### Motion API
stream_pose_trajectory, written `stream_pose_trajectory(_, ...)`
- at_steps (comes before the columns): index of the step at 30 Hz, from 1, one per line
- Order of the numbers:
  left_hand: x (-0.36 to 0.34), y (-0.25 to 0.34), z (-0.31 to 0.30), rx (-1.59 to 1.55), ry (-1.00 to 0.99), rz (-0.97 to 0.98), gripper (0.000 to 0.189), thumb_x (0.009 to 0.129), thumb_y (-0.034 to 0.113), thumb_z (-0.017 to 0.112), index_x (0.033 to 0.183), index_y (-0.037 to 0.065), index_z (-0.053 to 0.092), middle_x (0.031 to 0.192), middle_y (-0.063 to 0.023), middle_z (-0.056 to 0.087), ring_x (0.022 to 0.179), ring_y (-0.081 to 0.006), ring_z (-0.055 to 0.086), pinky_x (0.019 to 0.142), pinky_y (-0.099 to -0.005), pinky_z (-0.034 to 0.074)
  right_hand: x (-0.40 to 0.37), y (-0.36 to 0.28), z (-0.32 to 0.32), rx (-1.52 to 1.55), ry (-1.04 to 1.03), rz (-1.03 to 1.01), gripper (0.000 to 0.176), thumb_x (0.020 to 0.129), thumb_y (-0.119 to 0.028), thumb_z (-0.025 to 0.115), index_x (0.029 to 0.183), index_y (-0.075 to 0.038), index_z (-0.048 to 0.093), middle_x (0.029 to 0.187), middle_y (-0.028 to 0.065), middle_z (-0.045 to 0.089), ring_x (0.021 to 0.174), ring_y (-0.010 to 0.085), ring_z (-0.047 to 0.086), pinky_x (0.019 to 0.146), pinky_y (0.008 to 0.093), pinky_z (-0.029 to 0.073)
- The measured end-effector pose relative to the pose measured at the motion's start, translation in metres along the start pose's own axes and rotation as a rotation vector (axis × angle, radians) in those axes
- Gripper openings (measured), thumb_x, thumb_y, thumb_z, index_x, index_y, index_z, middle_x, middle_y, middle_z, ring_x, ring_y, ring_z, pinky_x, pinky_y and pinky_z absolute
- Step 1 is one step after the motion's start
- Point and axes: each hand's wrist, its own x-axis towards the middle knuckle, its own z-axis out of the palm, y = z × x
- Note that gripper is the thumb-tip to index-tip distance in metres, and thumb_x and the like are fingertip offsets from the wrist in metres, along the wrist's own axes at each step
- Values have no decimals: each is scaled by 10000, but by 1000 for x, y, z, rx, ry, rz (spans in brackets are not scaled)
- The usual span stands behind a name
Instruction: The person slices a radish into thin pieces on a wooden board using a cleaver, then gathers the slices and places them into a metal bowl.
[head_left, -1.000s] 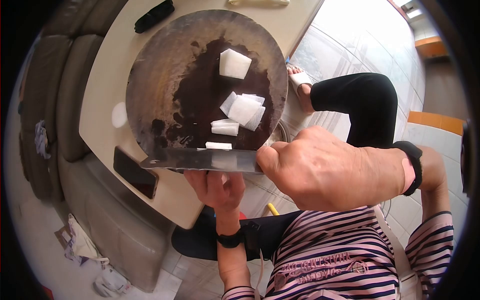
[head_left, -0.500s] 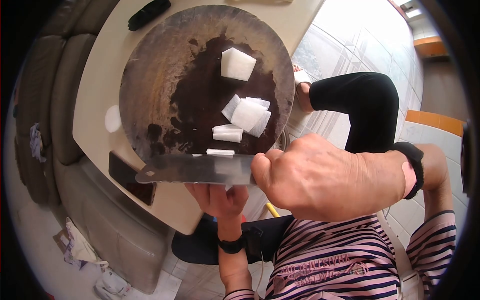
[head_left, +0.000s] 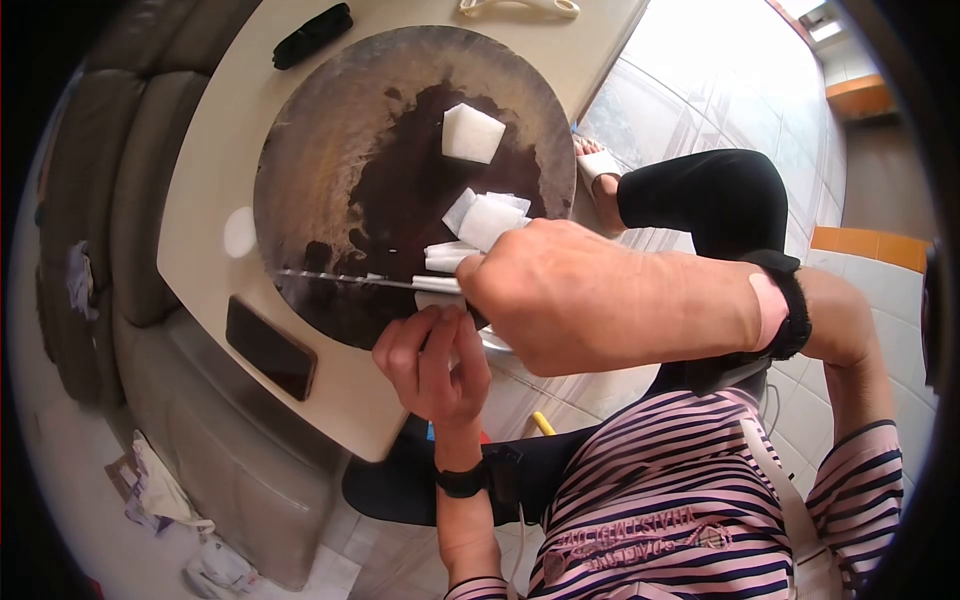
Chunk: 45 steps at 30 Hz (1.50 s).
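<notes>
Just now, the knife [head_left: 345, 279] had turned: half a second earlier its broad face was toward the camera, and here it showed as a thin line, nearly edge-on, low over the round chopping board [head_left: 315, 150]. The right hand [head_left: 590, 300] had shifted forward with it, so that its knuckles hid part of the fanned slices [head_left: 488, 224]. Its grip was closed tightly around the handle end.

That turn uncovered the white piece [head_left: 436, 299] at the near edge of the board, with the blade on its far side and a thin strip [head_left: 436, 283] just beyond. The left hand [head_left: 432, 365] had its fingers bunched, the tips against the near side of that piece; I could not tell whether its grip was clamped or only steadying. For the slicing, this put the blade in line with the piece, though whether it had bitten in was unclear.

Farther off, 1 thick block [head_left: 473, 134] lay apart, uncut into slices and where it had been.
</notes>
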Motion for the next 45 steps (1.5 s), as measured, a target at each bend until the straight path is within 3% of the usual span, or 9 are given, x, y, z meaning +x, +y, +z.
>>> stream_pose_trajectory(7, -2, -1, 2, -45, 27, -43, 218, 753, 39, 735, 964, 75, 689, 997, -68, 620, 914, -294, 539, 786, -406, 469, -26, -5, -3, -38, 65, -97, 131, 637, -5, 654, 738, 70, 620, 666, 199, 631, 627, 370, 651, 552, 415, 522)
stream_pose_trajectory(10, -6, -4, 1, -50, 29, -25, 242, 751, 53, 733, 985, 86, 686, 1009, -76, 622, 919, -313, 546, 787, -418, 468, -30, -3, -2, -2, 40, -170, 168, 679, 46, 605, 787, 66, 477, 569, 192, 557, 493, 358, 601, 429, 411, 449)
stream_pose_trajectory(18, -10, 0, -1, 35, -14, -102, 277, 849, 246, 654, 1068, 76, 673, 1150, -167, 596, 1055, -433, 559, 912, -544, 434, -36, -6, -11, -44, -66, -185, 205, 713, 40, 617, 832, 93, 459, 625, 164, 542, 463, 286, 599, 397, 346, 443)
stream_pose_trajectory(22, -12, 2, -1, 39, -7, -111, 284, 844, 247, 662, 1068, 72, 673, 1151, -167, 604, 1070, -428, 563, 918, -544, 432, -27, -5, -12, -32, -108, -191, 204, 726, 27, 622, 832, 97, 462, 628, 161, 549, 485, 295, 618, 400, 348, 446)
stream_pose_trajectory(34, -8, -1, -12, 62, -105, -47, 250, 851, 274, 709, 952, 50, 663, 1039, -113, 610, 934, -345, 558, 792, -463, 472, 4, 1, 0, 122, 37, -269, 187, 681, -20, 667, 760, 94, 540, 587, 200, 595, 576, 358, 653, 492, 392, 506)
stream_pose_trajectory(37, -2, 2, -7, -12, -67, -42, 211, 828, 211, 750, 954, 61, 671, 1008, -86, 605, 939, -316, 551, 777, -424, 477, 8, -2, 2, 149, 0, -167, 190, 673, -13, 660, 792, 93, 555, 584, 207, 589, 576, 364, 650, 501, 399, 508)
stream_pose_trajectory(40, 1, 3, -1, 35, 11, 19, 237, 747, 0, 778, 947, 79, 679, 999, -55, 606, 921, -267, 544, 769, -359, 476, 3, 7, -4, -13, 12, -119, 181, 668, 11, 637, 806, 95, 557, 571, 215, 574, 563, 382, 639, 500, 413, 501)
stream_pose_trajectory(43, -1, 0, 1, 55, 9, 66, 138, 811, 24, 693, 942, 2, 657, 1018, -101, 615, 916, -291, 537, 737, -366, 458, -7, 10, -7, -51, 19, -92, 163, 673, 36, 618, 793, 99, 527, 547, 205, 556, 524, 387, 618, 472, 422, 483)
stream_pose_trajectory(45, -3, 1, 1, 38, 4, 19, 171, 787, 26, 721, 947, 44, 665, 1013, -83, 609, 915, -290, 541, 759, -375, 465, -15, 7, -3, -2, 66, -182, 160, 672, 55, 604, 782, 93, 495, 531, 195, 545, 500, 379, 606, 445, 424, 469)
